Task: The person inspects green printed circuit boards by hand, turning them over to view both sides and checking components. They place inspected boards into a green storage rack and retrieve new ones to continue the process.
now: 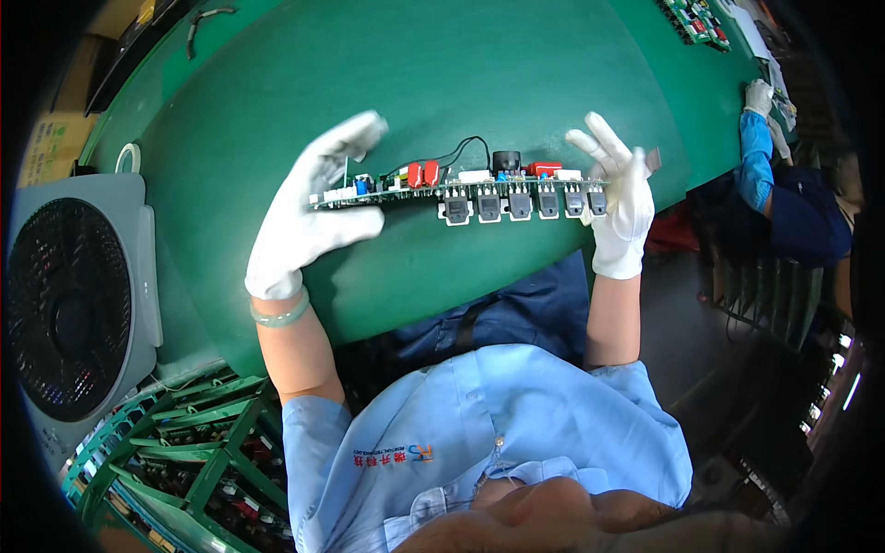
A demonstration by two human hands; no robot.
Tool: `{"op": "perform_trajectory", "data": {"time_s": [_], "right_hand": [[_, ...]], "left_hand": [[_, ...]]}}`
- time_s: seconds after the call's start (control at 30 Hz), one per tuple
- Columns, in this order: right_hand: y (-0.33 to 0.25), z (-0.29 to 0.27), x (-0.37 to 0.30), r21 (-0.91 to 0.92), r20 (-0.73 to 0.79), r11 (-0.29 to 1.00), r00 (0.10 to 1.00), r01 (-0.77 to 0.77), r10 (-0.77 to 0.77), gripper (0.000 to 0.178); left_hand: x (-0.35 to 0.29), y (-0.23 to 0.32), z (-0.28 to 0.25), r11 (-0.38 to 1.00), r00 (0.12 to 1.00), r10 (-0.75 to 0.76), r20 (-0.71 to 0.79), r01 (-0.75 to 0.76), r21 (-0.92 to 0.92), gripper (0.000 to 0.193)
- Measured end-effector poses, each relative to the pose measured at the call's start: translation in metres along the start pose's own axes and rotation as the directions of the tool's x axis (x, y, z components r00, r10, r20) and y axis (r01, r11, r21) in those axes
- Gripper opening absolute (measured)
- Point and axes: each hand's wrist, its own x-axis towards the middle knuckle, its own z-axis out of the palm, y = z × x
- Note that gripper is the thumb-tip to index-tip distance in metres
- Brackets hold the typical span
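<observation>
A long green circuit board (396,193) is seen nearly edge-on above the green table. Red and black components and a looped black wire rise from its top. Along the lower side hangs a row of black transistors (489,205) with metal tabs. My left hand (300,203), in a white glove, has the board's left end in the crook between thumb and fingers. Its fingertips are spread and slightly blurred. At the right end, my gloved right hand (622,198) holds the board against its palm side, with some fingers stretched upward. Part of that contact is hidden.
A large black round fan (69,309) in a grey housing stands at the left. Pliers (205,28) lie at the far left, another circuit board (696,23) at the far right. Green racks (198,452) fill the lower left. Another person's gloved hand (759,97) is at the right.
</observation>
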Motion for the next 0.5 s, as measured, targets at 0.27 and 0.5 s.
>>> {"op": "perform_trajectory", "data": {"time_s": [0.27, 0.5], "right_hand": [[0.013, 0.013, -0.056, 0.470, -0.315, 0.870, 0.892, -0.149, 0.323, 0.044], [-0.008, 0.150, -0.125, 0.643, 0.685, 0.421, 0.726, -0.639, 0.056, 0.045]], "left_hand": [[0.009, -0.015, 0.003, 0.983, 0.859, -0.180, -0.479, 0.135, -0.127, 0.028], [0.009, -0.001, -0.010, 0.955, 0.788, 0.036, -0.615, -0.209, -0.212, 0.039]]}}
